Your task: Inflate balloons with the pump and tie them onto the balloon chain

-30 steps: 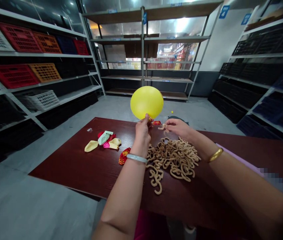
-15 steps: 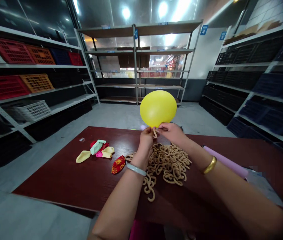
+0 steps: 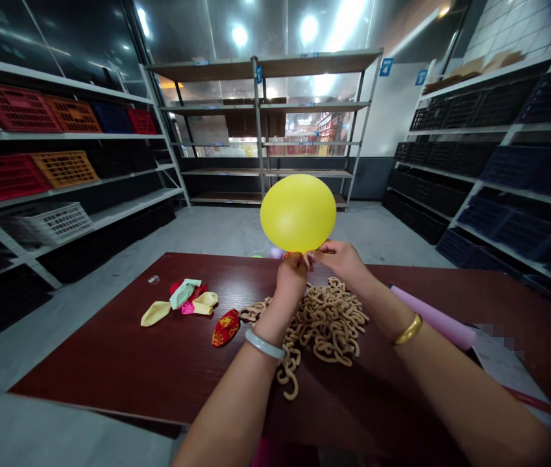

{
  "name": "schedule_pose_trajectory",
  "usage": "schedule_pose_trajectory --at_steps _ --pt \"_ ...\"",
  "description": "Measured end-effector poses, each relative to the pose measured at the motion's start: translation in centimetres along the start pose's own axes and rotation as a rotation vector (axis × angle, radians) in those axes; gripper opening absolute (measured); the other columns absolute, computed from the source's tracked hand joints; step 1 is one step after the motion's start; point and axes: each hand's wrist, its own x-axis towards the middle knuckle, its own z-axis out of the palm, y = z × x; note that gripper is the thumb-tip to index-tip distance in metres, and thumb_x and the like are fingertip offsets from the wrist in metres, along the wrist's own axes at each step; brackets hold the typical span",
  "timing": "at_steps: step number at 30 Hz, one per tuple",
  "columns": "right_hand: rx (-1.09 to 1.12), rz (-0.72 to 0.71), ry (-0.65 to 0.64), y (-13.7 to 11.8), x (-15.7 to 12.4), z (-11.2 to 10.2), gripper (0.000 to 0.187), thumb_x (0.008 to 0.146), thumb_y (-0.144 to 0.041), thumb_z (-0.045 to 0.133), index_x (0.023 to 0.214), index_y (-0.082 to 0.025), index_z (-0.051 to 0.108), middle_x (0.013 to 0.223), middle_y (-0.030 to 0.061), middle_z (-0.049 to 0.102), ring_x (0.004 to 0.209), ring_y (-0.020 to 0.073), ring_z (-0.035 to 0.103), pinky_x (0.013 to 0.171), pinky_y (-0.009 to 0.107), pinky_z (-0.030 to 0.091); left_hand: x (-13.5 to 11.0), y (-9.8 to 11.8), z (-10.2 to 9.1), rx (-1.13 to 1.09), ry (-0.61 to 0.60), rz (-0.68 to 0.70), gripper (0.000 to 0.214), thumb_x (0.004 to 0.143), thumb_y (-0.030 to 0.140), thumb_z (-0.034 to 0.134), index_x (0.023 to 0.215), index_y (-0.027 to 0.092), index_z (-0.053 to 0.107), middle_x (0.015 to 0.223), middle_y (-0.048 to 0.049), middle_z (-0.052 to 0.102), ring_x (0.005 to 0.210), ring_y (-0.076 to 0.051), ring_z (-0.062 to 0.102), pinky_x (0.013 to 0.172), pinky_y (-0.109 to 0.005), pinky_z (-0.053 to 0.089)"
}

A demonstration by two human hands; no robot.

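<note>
An inflated yellow balloon (image 3: 298, 211) stands upright above the table, its neck pointing down. My left hand (image 3: 291, 275) is closed in a pinch at the balloon's neck. From the other side, the fingertips of my right hand (image 3: 342, 257) pinch at the same neck, which is mostly hidden by the fingers. A heap of tan, curled, rope-like pieces (image 3: 336, 318) lies below my hands, partly behind my left wrist. Beside it rests a red and gold patterned piece (image 3: 226, 327). Farther left lie several limp balloons, among them a pale yellow balloon (image 3: 156, 313) and a mint balloon (image 3: 185, 294).
The dark red-brown table (image 3: 124, 363) carries a purple roll (image 3: 433, 316) and a flat plastic-looking packet (image 3: 509, 363) at the right. Shelves with crates (image 3: 63, 170) line the left, with dark crates (image 3: 513, 172) on the right. A metal rack (image 3: 257, 117) stands behind.
The view has shifted slightly. Both hands remain at the balloon's neck; the left hand has turned, its fingers now covering more of the neck and the tan piece that showed there.
</note>
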Motion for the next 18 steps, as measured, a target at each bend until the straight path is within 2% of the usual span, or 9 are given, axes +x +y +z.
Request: schedule_pose_trajectory --at_steps 4,8,14,18 --pt "0.032 0.022 0.000 -0.7 -0.1 -0.5 0.041 0.068 -0.057 0.065 0.068 -0.016 0.065 0.063 0.0006 0.060 0.058 0.0127 0.049 0.053 0.025 0.035 -0.1 0.2 0.0 -0.002 -0.098 0.069 0.019 0.077 0.022 0.053 0.059 0.018 0.054 0.054 0.0014 0.049 0.053 -0.012 0.041 0.053 -0.022 0.029" --pt "-0.071 0.033 -0.008 -1.5 -0.4 -1.1 0.037 0.069 -0.054 0.064 0.063 -0.017 0.063 0.061 0.0000 0.059 0.057 0.0124 0.048 0.052 0.025 0.033 -0.3 0.3 0.1 -0.006 -0.143 0.104 0.023 0.080 0.025 0.053 0.058 0.017 0.055 0.058 0.0000 0.053 0.055 -0.012 0.043 0.055 -0.022 0.031" --pt "-0.395 -0.067 0.076 -3.3 -1.7 -1.8 0.026 0.075 -0.047 0.062 0.073 -0.022 0.067 0.072 0.0015 0.068 0.065 0.0157 0.057 0.056 0.026 0.032 -0.1 0.3 0.1 -0.161 -0.170 -0.038 0.026 0.075 0.032 0.061 0.056 0.016 0.054 0.050 0.0025 0.046 0.045 -0.008 0.035 0.048 -0.022 0.027" --pt "-0.347 -0.159 0.050 -3.4 -2.2 -2.1 0.025 0.081 -0.044 0.057 0.087 -0.025 0.071 0.087 0.0028 0.072 0.077 0.0179 0.062 0.064 0.027 0.039 0.3 0.2 -0.3 -0.394 -0.145 -0.167 0.023 0.069 0.032 0.066 0.059 0.015 0.054 0.050 0.0039 0.045 0.040 -0.005 0.031 0.043 -0.020 0.021"
